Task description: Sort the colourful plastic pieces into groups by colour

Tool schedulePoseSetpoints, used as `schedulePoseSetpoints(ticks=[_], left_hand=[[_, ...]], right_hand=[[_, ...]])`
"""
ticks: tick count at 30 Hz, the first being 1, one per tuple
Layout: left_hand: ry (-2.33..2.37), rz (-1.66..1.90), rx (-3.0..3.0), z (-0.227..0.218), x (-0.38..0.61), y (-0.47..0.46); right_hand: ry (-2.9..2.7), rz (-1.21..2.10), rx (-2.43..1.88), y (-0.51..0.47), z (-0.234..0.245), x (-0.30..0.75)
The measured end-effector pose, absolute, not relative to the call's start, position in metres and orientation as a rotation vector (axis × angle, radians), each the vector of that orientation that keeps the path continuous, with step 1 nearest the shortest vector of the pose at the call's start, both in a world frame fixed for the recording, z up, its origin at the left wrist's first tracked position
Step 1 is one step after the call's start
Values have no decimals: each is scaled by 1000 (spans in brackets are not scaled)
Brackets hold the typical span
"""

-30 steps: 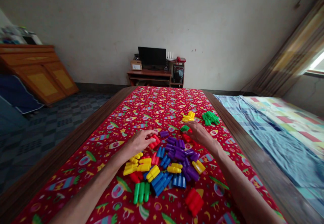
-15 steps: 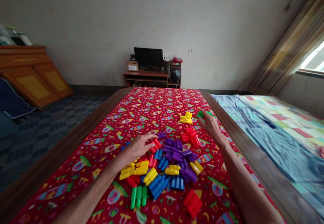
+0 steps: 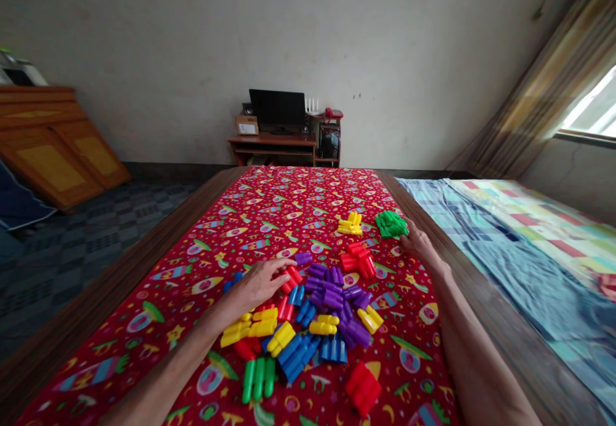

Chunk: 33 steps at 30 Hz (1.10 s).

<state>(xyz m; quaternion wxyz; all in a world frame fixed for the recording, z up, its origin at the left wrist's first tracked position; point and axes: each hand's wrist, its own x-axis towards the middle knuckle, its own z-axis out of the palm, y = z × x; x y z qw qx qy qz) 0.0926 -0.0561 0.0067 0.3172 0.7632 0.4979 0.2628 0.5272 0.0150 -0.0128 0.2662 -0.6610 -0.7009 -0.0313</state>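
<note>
A mixed heap of plastic blocks (image 3: 312, 310) in purple, blue, yellow, red and green lies on the red patterned tablecloth (image 3: 269, 221). My left hand (image 3: 257, 283) rests on the heap's left side, fingers curled around a red block (image 3: 291, 278). My right hand (image 3: 418, 243) lies out at the right, just beside a sorted pile of green blocks (image 3: 391, 224), its fingers touching the pile's edge. A small yellow pile (image 3: 351, 224) and a red pile (image 3: 357, 259) sit apart from the heap.
The table's wooden edge (image 3: 462, 265) runs along the right, with a bed under a striped cover (image 3: 529, 246) beyond it. A desk with a monitor (image 3: 279, 131) stands at the far wall, a wooden cabinet (image 3: 52, 150) at the left.
My right hand carried a green block from the heap to the green pile and drew back to its right side. The left hand stayed on the red block.
</note>
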Motion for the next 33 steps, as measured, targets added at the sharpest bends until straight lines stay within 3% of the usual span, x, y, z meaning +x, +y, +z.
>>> schedulePoseSetpoints(ticks=[10, 20, 24, 28, 33], left_hand=[[1324, 676, 2007, 12, 93, -59], [1172, 858, 1727, 6, 92, -53], [1129, 955, 1570, 12, 96, -52], [1169, 997, 1478, 18, 104, -60], [1125, 946, 1574, 29, 121, -78]], right_hand=[[-1737, -186, -1978, 17, -7, 519], [-1685, -149, -1719, 11, 26, 498], [-1893, -31, -1489, -6, 54, 442], [-2349, 229, -977, -49, 64, 363], [-2566, 140, -866, -89, 52, 307]])
